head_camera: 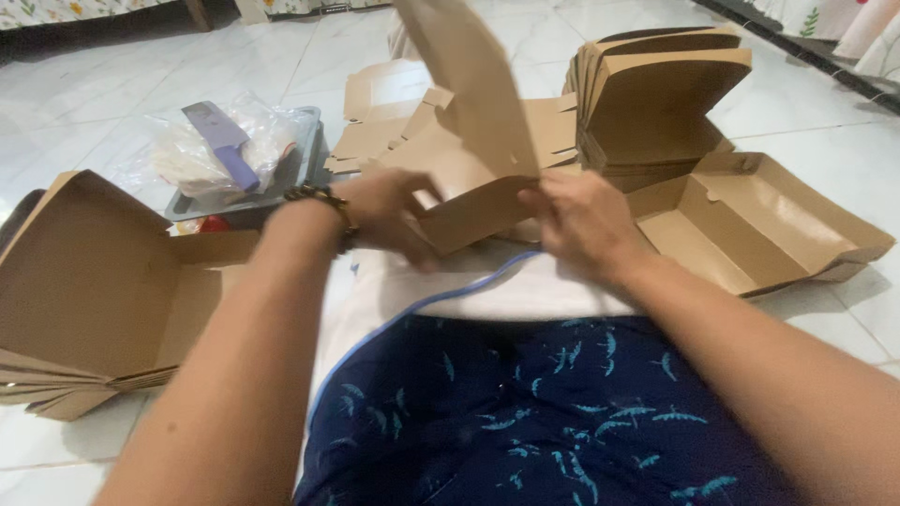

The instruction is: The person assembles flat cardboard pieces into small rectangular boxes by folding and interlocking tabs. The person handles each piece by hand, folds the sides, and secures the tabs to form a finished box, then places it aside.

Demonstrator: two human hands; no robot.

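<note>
A brown cardboard box, half folded with its lid flap standing upright, sits in front of my lap. My left hand, with a beaded bracelet on the wrist, grips the box's left corner. The box's right front edge is pinched by my right hand. Flat unfolded box blanks lie behind it on the white tiled floor.
A stack of folded open boxes lies at the left. Another stack stands at the back right, with an open box in front of it. A grey tray holds a plastic bag and a purple knife.
</note>
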